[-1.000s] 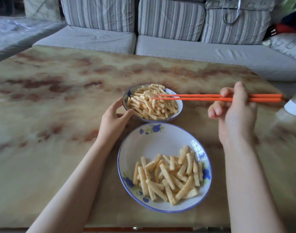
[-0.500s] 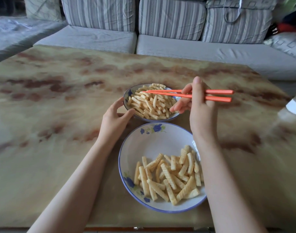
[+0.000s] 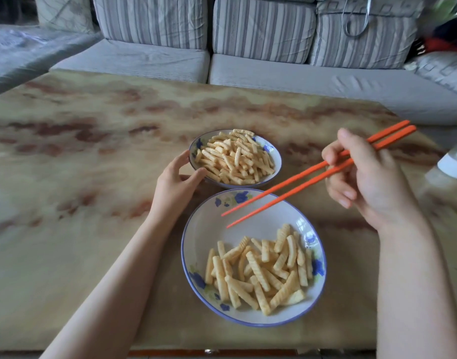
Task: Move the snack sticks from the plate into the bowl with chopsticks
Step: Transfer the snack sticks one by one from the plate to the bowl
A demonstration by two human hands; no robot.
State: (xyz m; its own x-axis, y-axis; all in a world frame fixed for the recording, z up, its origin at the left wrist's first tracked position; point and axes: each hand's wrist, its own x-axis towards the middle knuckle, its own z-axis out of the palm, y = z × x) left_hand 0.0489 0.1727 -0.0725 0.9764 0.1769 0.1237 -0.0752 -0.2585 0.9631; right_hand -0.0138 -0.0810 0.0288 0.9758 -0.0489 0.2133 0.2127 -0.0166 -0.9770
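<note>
Pinching chopsticks (image 3: 287,194) above bare plate (image 3: 193,229) rim, right hand (image 3: 370,182); left hand (image 3: 174,186) cupping bowl (image 3: 275,154) edge.

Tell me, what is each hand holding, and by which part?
The right hand grips the chopsticks toward their back ends; the tips carry nothing. The left hand holds the bowl by its near-left side.

A table (image 3: 92,229) with a glossy beige top streaked in reddish brown fills most of the view. Behind its far edge stands a grey sofa (image 3: 274,76) with striped back cushions (image 3: 263,27). A thin looped cord (image 3: 355,22) hangs over the right-hand one. A patterned pillow (image 3: 445,71) lies at the sofa's right end, under a blurred red and dark bundle (image 3: 445,40). A white object (image 3: 454,161), cut off by the frame, rests on the table's right edge.
</note>
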